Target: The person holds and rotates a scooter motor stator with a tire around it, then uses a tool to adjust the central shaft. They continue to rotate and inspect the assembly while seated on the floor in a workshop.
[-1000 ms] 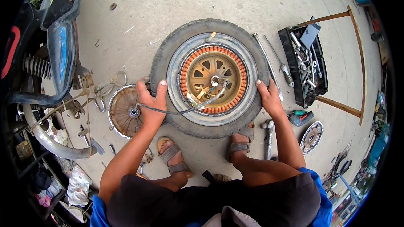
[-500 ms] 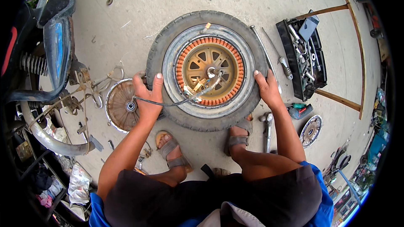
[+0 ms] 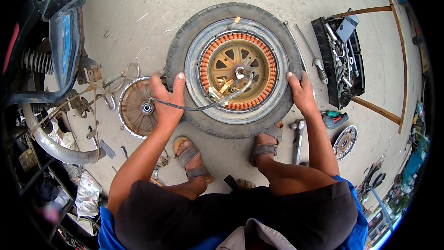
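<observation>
Between my two hands is a hub motor wheel with a black tire [image 3: 185,41], its open side facing up. Inside the rim, a ring of copper-coloured stator coils [image 3: 269,60] surrounds a brass-toned hub with cut-outs. A dark cable [image 3: 199,108] runs from the axle across the tire to my left hand. My left hand [image 3: 169,99] grips the tire's left side, thumb on top, with the cable passing over it. On the opposite side my right hand [image 3: 301,93] clasps the tire, thumb on the sidewall. The fingers beneath the tire are partly hidden.
A round motor cover [image 3: 135,115] lies beside my left hand. To the right are a long screwdriver [image 3: 319,69], a black toolbox [image 3: 334,88] of sockets with a phone [image 3: 347,28], a power drill [image 3: 336,120] and another cover [image 3: 345,142]. A vehicle frame [image 3: 60,150] stands left.
The wheel and both hands have shifted slightly up and to the right in view. The surrounding floor items have also shifted a little in the picture. Both hands keep their hold.
</observation>
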